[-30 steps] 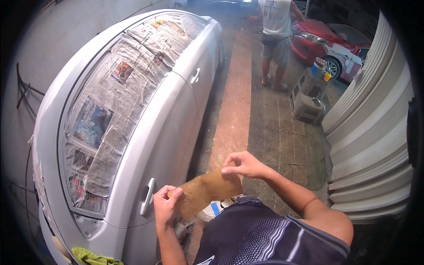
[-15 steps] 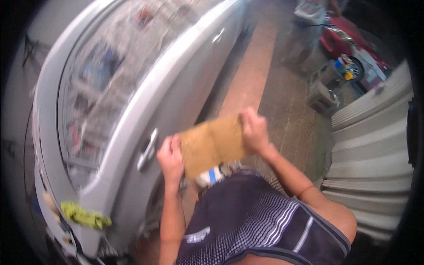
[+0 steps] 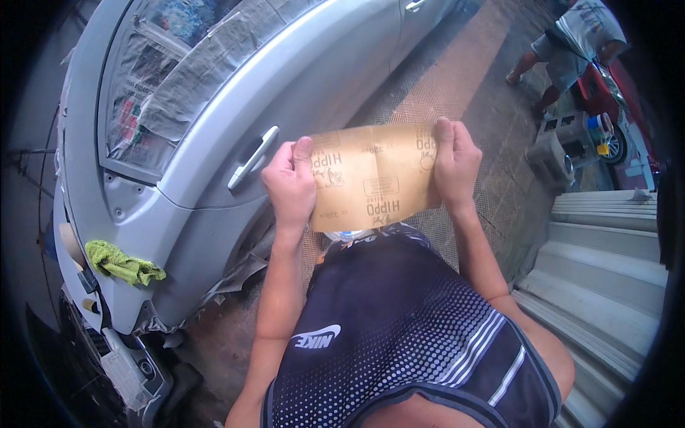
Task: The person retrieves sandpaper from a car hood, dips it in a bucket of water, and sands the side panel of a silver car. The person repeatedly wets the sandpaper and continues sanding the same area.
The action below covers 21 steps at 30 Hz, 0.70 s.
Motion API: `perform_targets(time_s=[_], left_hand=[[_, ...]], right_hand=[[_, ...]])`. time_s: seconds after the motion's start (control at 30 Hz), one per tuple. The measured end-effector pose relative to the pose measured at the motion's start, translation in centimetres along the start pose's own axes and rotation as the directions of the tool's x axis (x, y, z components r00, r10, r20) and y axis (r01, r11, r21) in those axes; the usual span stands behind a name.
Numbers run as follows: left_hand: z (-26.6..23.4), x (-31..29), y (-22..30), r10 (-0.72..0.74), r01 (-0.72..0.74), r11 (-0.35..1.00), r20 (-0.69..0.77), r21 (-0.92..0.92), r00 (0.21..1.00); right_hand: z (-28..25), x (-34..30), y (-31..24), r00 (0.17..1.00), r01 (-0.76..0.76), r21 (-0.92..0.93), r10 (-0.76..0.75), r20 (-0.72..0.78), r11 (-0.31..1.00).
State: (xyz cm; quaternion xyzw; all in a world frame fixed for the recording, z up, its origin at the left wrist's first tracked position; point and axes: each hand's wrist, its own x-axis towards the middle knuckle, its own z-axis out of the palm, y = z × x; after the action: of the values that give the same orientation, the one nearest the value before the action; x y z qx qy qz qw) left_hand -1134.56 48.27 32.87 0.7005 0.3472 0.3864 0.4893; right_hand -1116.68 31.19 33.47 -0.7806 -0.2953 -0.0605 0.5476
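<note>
A tan sheet of sandpaper [image 3: 374,175], its printed paper back facing up, is stretched between my two hands in front of my chest. My left hand [image 3: 292,184] pinches its left edge, thumb on top. At the opposite edge my right hand [image 3: 459,165] grips it the same way. A faint crease runs down the middle of the sheet. To the left stands a silver-grey car [image 3: 325,85]; its door handle [image 3: 255,158] is just beyond my left hand. The grit side of the sheet is hidden.
A yellow-green cloth [image 3: 123,264] lies on the car's rear corner. Paper masking [image 3: 193,93] covers the side window. Corrugated light panels [image 3: 592,264] stand at right. Concrete blocks [image 3: 553,153], a red car [image 3: 621,93] and another person [image 3: 581,36] are at the far right.
The sheet and both hands have risen in the view, and the sheet is more level. My view has shifted, so the other person appears farther right. Both hands keep their hold.
</note>
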Motion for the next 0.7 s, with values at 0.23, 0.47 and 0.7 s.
perform_targets(time_s=[0.23,0.47,0.7], left_hand=[[0.7,-0.6,0.3,-0.065,0.066,0.996,-0.019,0.055,0.998],[-13.0,2.7,-2.9,-0.159,0.100,0.975,-0.314,-0.197,0.936],[1.9,-0.2,3.4,0.042,-0.040,0.999,0.106,-0.019,0.994]], right_hand=[[-0.1,-0.4,0.9,0.999,-0.031,-0.010,0.031,0.022,0.999],[-14.8,5.2,13.4,0.915,-0.239,0.021,0.233,-0.328,0.971],[-0.5,1.4,4.7,0.945,-0.284,0.423,0.177,0.275,0.860]])
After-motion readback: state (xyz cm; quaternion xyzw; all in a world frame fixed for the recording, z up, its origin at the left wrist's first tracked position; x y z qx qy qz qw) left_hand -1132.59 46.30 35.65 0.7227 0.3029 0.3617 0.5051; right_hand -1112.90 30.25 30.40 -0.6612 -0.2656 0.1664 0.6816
